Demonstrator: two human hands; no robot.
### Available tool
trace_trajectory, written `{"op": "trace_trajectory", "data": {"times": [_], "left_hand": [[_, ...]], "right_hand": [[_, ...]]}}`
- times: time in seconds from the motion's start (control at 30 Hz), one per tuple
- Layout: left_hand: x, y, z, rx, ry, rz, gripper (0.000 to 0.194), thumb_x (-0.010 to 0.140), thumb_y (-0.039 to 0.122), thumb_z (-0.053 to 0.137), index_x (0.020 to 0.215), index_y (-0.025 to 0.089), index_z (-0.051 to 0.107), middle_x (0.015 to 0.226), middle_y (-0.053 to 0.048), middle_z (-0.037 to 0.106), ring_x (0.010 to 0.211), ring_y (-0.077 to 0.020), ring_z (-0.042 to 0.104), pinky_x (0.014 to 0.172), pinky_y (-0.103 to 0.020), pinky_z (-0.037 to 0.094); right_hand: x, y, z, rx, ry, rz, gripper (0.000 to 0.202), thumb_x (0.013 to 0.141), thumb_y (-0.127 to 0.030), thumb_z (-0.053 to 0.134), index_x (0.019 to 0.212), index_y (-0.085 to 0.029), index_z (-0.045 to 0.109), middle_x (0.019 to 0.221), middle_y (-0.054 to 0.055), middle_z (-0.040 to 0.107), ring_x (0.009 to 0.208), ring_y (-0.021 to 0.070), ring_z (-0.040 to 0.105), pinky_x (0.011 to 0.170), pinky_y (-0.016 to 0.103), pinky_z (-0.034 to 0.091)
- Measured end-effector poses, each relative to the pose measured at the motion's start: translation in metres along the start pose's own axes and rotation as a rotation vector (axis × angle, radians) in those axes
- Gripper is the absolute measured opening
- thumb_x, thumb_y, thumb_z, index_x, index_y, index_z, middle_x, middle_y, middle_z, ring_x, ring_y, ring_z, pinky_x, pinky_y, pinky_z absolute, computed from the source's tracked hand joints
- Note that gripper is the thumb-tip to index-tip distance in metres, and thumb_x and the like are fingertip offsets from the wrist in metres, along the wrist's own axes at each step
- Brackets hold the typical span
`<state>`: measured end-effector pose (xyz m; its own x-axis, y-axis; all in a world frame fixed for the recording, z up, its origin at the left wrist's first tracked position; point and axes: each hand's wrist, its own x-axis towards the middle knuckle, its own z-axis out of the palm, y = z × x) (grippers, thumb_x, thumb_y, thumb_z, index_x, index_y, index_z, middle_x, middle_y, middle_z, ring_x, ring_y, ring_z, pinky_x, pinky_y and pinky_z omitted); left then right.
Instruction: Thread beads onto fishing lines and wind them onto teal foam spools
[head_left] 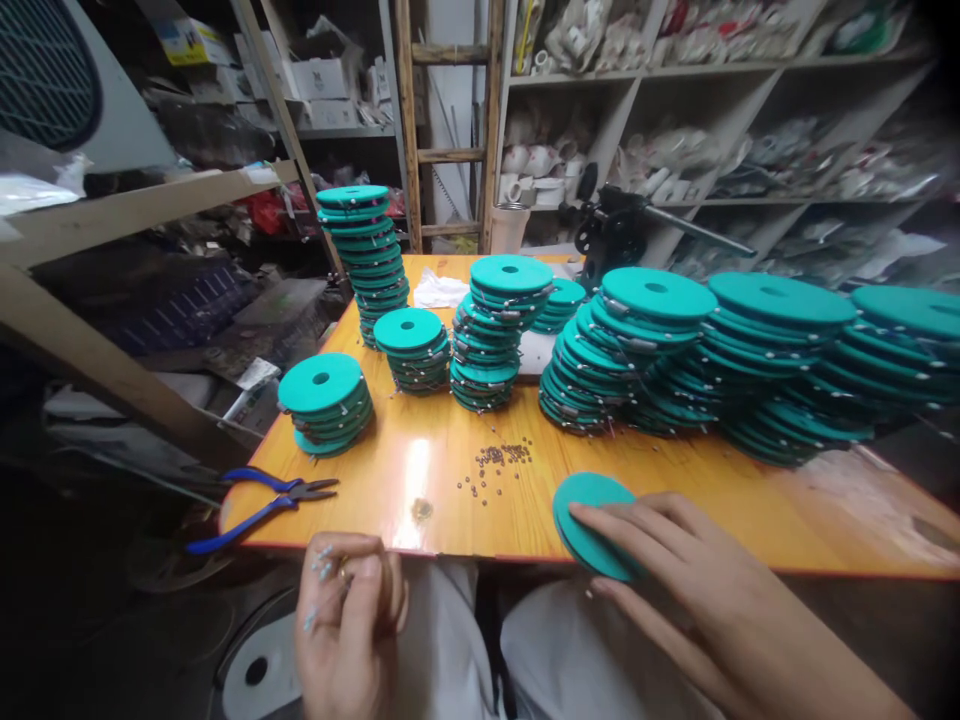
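My right hand (pixel 671 560) grips a teal foam line spool (pixel 596 500) at the table's front edge. Its fingers lie over the spool's face, and the spool's right side is hidden under them. My left hand (pixel 349 610) is closed in front of the table edge, fingers curled in with the thumb against them. Pale blue spots show on its fingertips; whether it pinches anything I cannot make out. Between the hands, farther back, small dark beads (pixel 495 456) lie scattered on the wooden table (pixel 420 465). Blue-handled pliers (pixel 274 500) rest at the left corner, jaws pointing right.
Low spool stacks stand at the left (pixel 322 385) and centre-left (pixel 409 335), with a tall stack (pixel 364 250) behind. More leaning stacks (pixel 645 300) line the right side. Behind them are a black clamp-like device (pixel 611 235), a white cloth (pixel 441 288), a wooden ladder (pixel 450 155) and filled shelves.
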<state>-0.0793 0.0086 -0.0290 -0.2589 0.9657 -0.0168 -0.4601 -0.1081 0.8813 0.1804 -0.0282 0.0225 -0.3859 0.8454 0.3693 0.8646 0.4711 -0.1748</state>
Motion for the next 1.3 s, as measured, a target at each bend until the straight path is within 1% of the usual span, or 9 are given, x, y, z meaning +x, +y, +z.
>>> {"op": "trace_trajectory", "data": {"times": [0.13,0.27,0.4,0.53,0.77,0.93,1.03,1.17,1.3], "left_hand": [[0.001,0.002,0.005,-0.071,0.009,0.038,0.017,0.080,0.022,0.070,0.076,0.018,0.055,0.047,0.010,0.034,0.037,-0.0040,0.034,0.038,-0.013,0.033],[-0.003,-0.001,-0.002,0.035,-0.075,0.085,0.018,0.089,0.027,0.063,0.075,0.017,0.058,0.061,0.005,0.043,0.042,-0.0026,0.037,0.041,-0.012,0.031],[-0.004,-0.001,-0.023,0.239,-0.080,0.123,0.024,0.089,0.035,0.063,0.075,0.015,0.063,0.098,-0.006,0.062,0.046,-0.0010,0.037,0.040,-0.017,0.031],[-0.004,-0.002,-0.037,0.254,-0.067,0.074,0.031,0.088,0.041,0.063,0.074,0.014,0.061,0.113,-0.010,0.062,0.046,-0.0002,0.034,0.040,-0.018,0.028],[-0.006,-0.006,-0.027,0.076,0.118,-0.110,0.036,0.087,0.049,0.065,0.079,0.015,0.055,0.054,0.008,0.033,0.047,-0.0033,0.029,0.046,-0.012,0.023],[-0.005,0.000,-0.032,0.020,0.066,-0.112,0.036,0.086,0.050,0.067,0.085,0.015,0.058,0.051,0.008,0.034,0.044,-0.0037,0.030,0.043,-0.012,0.024],[-0.004,0.003,-0.035,0.028,0.013,-0.047,0.029,0.090,0.044,0.063,0.087,0.016,0.060,0.059,0.003,0.048,0.051,-0.0074,0.047,0.049,-0.016,0.042],[-0.002,0.011,-0.025,0.056,0.014,0.102,0.020,0.095,0.034,0.057,0.085,0.016,0.062,0.070,-0.001,0.057,0.075,-0.0125,0.063,0.075,-0.024,0.055],[0.011,0.025,-0.005,0.005,0.016,0.192,0.017,0.096,0.029,0.053,0.084,0.018,0.057,0.073,0.002,0.054,0.062,-0.0090,0.057,0.060,-0.022,0.053]], "right_hand": [[0.033,-0.015,-0.018,0.091,0.018,-0.059,0.034,0.092,-0.027,0.059,0.125,-0.024,0.051,0.105,0.004,0.065,0.093,0.0172,0.060,0.072,0.027,0.054],[0.116,-0.037,-0.030,0.147,0.112,-0.192,0.025,0.094,-0.019,0.058,0.118,-0.020,0.057,0.108,0.006,0.064,0.102,0.0196,0.055,0.083,0.030,0.050],[0.204,-0.039,-0.014,-0.119,0.107,-0.239,0.019,0.093,-0.018,0.057,0.109,-0.011,0.062,0.100,0.009,0.064,0.099,0.0247,0.052,0.083,0.035,0.044],[0.249,-0.032,0.004,-0.287,0.026,-0.216,0.013,0.088,-0.012,0.056,0.093,-0.007,0.066,0.088,0.014,0.064,0.087,0.0251,0.053,0.073,0.035,0.037],[0.250,-0.063,0.014,-0.231,-0.101,-0.511,0.039,0.084,-0.004,0.053,0.118,-0.016,0.066,0.126,0.010,0.057,0.109,0.0251,0.048,0.087,0.036,0.041],[0.265,-0.067,0.031,-0.249,-0.183,-0.569,0.031,0.084,0.000,0.052,0.108,-0.011,0.068,0.118,0.015,0.058,0.102,0.0263,0.048,0.083,0.037,0.042],[0.266,-0.063,0.027,-0.233,-0.152,-0.584,0.022,0.087,-0.005,0.052,0.099,-0.011,0.069,0.109,0.014,0.058,0.101,0.0256,0.048,0.083,0.038,0.042],[0.235,-0.060,0.008,-0.115,-0.055,-0.568,0.016,0.088,-0.023,0.062,0.100,-0.012,0.066,0.116,0.013,0.055,0.104,0.0248,0.047,0.089,0.039,0.043],[0.192,-0.054,0.005,0.145,0.015,-0.453,0.024,0.085,-0.032,0.068,0.100,-0.013,0.063,0.112,0.012,0.056,0.102,0.0232,0.050,0.087,0.038,0.045]]}}
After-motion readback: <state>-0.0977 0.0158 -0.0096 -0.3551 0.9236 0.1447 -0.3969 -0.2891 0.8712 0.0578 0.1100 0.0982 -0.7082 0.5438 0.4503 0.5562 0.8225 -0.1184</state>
